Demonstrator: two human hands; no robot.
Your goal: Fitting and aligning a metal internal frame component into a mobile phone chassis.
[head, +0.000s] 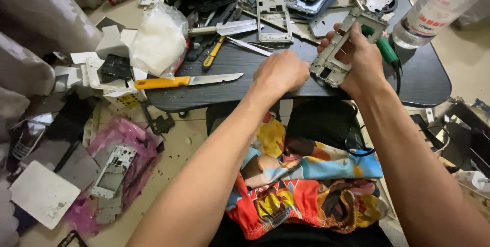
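While the right hand is gripping a silver-grey metal phone mid-frame in the upper right of the picture, its fingers are curling around the frame's long edges and holding it tilted above the dark oval table. A green-handled tool is lying just behind that hand; whether the hand is also holding it is unclear. The left hand is resting knuckles-up at centre frame, closed into a loose fist touching the frame's lower corner; what it is pinching, if anything, is hidden. Judging by its thin ribs and cut-out windows, the frame is probably light, stiff yet bendable, with sharp edges, so the solid outer rails look the safest hold. Further left, a yellow-handled knife with a smooth steel blade is lying flat, beside a crinkled clear plastic bag of white material. A clear plastic bottle is standing at the upper right.
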